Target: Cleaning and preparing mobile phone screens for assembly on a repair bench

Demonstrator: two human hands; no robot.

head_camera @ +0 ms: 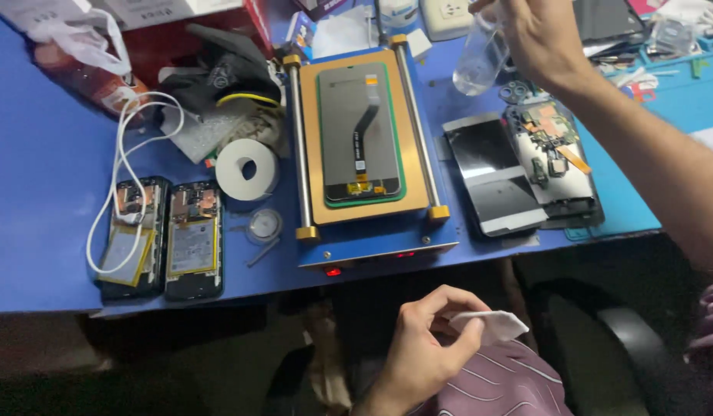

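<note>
At the far left of the blue worktop [33, 231], 2 opened phones [162, 239] lie side by side with their backs off, a white cable [125, 166] looping over the left one. Just right of them sits a roll of white tape [247, 169], with a small round clear dish [263, 226] near it. In the middle stands a blue heating plate [364, 139] with 2 metal rails and a tan bed; a phone screen panel [361, 132] lies face down on that bed, its flex cable showing.

Below the worktop edge, over the lap, the left hand [422, 347] holds a small white wipe [487, 325]; thumb and forefinger fingers pinch it at one corner while the rest curl in.

Right of the plate lie 2 more screen panels [491, 177], touching along their edges, and beside them a phone frame [553, 158] with its circuit board bare.

At the top right the right hand [538, 35] is raised above the worktop, its fingers wrapped around the upper part of a clear plastic bottle [480, 58], which hangs tilted above the worktop between the plate and the phone frame.
</note>
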